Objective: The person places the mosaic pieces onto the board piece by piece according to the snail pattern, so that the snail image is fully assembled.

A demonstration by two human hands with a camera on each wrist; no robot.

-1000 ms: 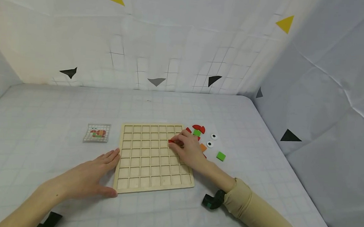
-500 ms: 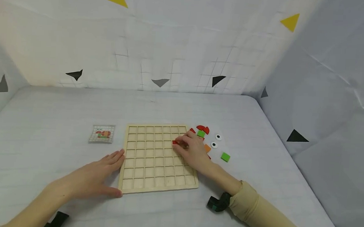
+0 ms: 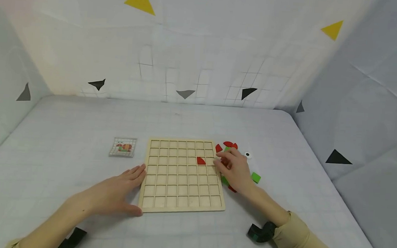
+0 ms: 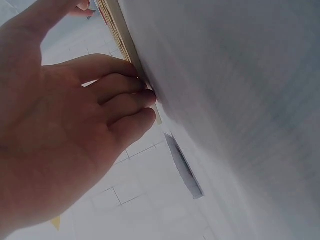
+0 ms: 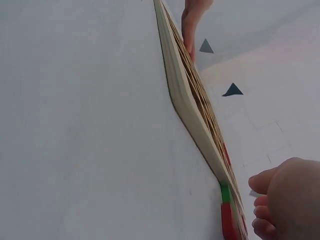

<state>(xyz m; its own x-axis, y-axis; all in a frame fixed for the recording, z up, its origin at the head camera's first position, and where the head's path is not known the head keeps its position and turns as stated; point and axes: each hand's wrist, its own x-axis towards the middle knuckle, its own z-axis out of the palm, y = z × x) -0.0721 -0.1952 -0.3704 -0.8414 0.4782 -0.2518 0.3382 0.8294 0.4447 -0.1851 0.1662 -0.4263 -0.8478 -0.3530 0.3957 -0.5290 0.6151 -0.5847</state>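
Observation:
A wooden grid board (image 3: pixel 177 187) lies on the white cloth. One red quarter-circle piece (image 3: pixel 201 161) sits in a cell toward its upper right. My left hand (image 3: pixel 119 191) rests along the board's left edge, thumb and fingers spread; the left wrist view shows the fingertips against the board's side. Over the board's right edge hovers my right hand (image 3: pixel 234 170), fingers loosely bent and thumb apart from the index finger, with no piece visible between them. Around and partly beneath it lie red pieces (image 3: pixel 219 148), green squares (image 3: pixel 256 177) and a white eye disc (image 3: pixel 247 155).
A small picture card (image 3: pixel 122 147) with a coloured figure on a grid lies left of the board. Black wrist devices (image 3: pixel 261 232) are on both arms. White cloth walls with yellow and dark triangles (image 3: pixel 141 1) enclose the table.
My right hand has let go of the red quarter-circle piece, which stays in a board cell, and has moved right to the loose pieces. The left hand keeps its place against the board.

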